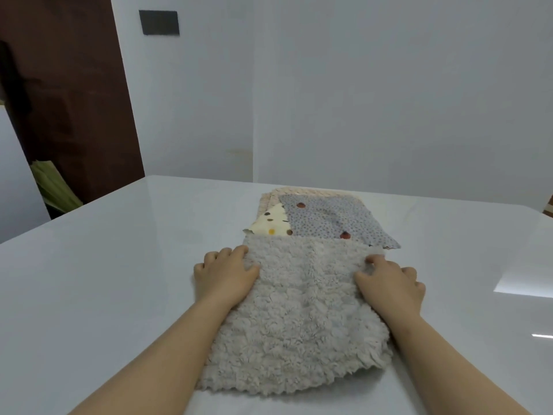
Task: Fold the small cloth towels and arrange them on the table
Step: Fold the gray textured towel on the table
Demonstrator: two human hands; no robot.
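Observation:
A fluffy grey towel [299, 319] lies spread on the white table [119, 280] in front of me. My left hand [224, 274] grips its far left edge, fingers curled over the cloth. At the far right corner my right hand [392, 280] pinches the edge between thumb and fingers. Just beyond the grey towel lies a pile of flat cloths: a blue-grey dotted one [335, 220] on top, a cream spotted one [272, 223] under it, and a beige one [278, 193] at the bottom.
The table's far edge runs close behind the pile, with a white wall [359, 100] beyond. A dark brown door [68, 100] stands at the left, with greenish sheets [54, 187] at its foot.

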